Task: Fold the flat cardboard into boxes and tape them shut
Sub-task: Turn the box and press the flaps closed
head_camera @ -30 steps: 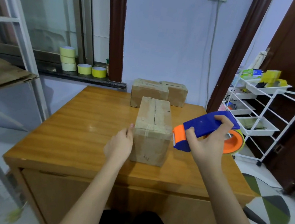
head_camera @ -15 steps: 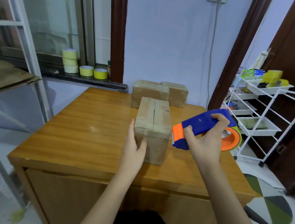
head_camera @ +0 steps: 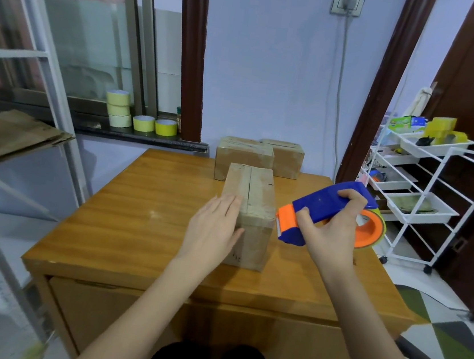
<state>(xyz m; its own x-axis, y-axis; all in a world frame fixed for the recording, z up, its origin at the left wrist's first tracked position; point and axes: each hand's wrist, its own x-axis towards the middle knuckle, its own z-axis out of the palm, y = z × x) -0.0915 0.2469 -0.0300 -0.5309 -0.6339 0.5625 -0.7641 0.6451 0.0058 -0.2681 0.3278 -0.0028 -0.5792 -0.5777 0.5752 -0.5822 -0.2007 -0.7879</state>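
While the left hand lies flat with straight fingers over the near left top edge of the cardboard box, its thumb against the box's near face, the right hand holds a blue and orange tape dispenser in the air just to the right of the box, fingers curled over the blue handle and thumb on the orange front part; the dispenser's orange nose points at the box's upper right corner, close to it, though whether the two touch cannot be told. The box stands closed on the wooden table, long side running away from the person, a seam down the middle of its top; two more closed boxes sit side by side at the table's far edge, just behind it. Rolls of yellow tape rest on the window sill at the left; flat cardboard lies on a shelf at the far left; a white wire rack with trays stands to the right of the table.
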